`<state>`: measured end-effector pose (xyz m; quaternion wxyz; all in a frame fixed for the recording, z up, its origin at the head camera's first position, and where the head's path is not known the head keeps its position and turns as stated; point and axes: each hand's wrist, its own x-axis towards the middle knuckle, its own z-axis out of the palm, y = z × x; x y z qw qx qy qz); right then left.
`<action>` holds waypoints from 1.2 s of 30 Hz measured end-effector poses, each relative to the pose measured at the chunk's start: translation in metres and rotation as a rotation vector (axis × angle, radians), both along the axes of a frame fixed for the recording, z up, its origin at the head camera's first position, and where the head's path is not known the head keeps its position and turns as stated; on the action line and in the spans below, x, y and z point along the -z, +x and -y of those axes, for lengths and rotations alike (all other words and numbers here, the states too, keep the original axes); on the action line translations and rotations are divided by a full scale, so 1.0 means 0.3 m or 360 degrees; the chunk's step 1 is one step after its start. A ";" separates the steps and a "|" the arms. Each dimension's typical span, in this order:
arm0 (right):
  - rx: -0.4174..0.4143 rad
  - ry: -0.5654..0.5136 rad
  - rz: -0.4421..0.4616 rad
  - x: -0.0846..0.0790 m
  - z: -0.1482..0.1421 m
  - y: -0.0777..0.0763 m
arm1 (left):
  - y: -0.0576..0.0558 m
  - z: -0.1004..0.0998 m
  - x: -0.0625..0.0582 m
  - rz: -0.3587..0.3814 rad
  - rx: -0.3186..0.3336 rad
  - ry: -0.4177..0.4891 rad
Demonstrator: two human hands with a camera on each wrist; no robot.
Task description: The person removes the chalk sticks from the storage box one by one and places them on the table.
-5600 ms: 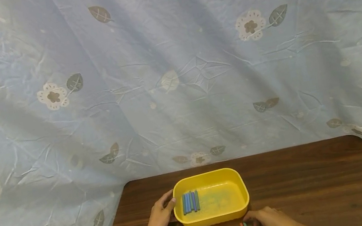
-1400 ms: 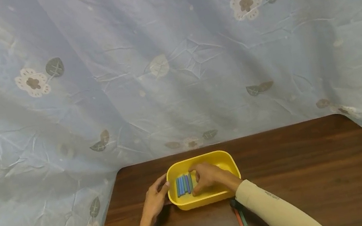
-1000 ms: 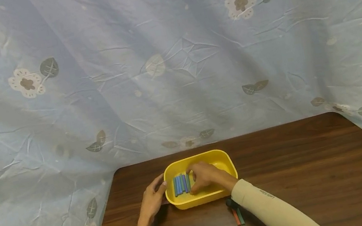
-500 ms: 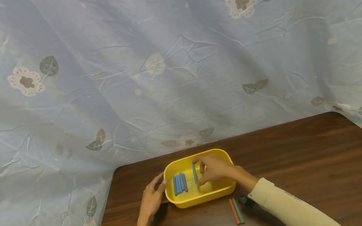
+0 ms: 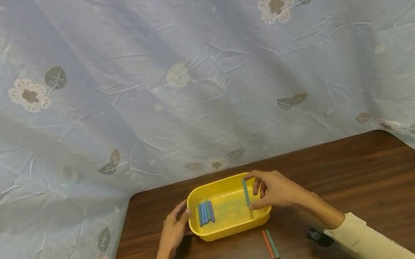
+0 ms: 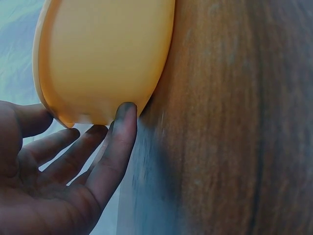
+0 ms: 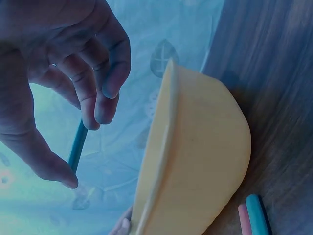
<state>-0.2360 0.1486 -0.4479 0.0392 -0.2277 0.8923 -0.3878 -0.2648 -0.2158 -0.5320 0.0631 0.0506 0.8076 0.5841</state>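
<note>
A yellow plastic tub (image 5: 233, 227) stands on the table, with several blue, green and purple chalk sticks (image 5: 205, 212) side by side at its left end. My left hand (image 5: 173, 231) holds that end, thumb at the rim and fingers along the outer wall; the left wrist view shows the fingertips (image 6: 128, 111) against the tub. Over the tub's right end, my right hand (image 5: 278, 188) pinches a green chalk stick (image 5: 246, 193) lengthwise between thumb and fingers. In the right wrist view this chalk stick (image 7: 77, 147) is above rim height, apart from the tub.
On the table in front of the tub lie a red chalk stick (image 5: 268, 245) and a green chalk stick (image 5: 272, 244), side by side. The dark wooden table (image 5: 350, 183) extends to the right. A patterned cloth (image 5: 199, 80) hangs behind and at the sides.
My right hand has taken the rightmost green chalk stick from the row in the tub, raised it and carried it right. Earlier it was by the two sticks on the table. My left hand stays on the tub.
</note>
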 end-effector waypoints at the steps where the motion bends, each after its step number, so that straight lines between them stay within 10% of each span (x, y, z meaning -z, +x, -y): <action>1: 0.0001 0.0000 -0.0003 -0.003 -0.011 0.012 | -0.001 0.000 0.000 -0.0005 -0.0001 0.0000; 17: -0.0179 -0.0064 0.0081 0.016 -0.161 0.183 | 0.008 0.003 -0.004 -0.0076 -0.0013 -0.0097; 36: -0.0311 -0.0062 0.0290 0.111 -0.203 0.223 | 0.010 -0.001 -0.011 -0.0046 -0.0004 -0.0058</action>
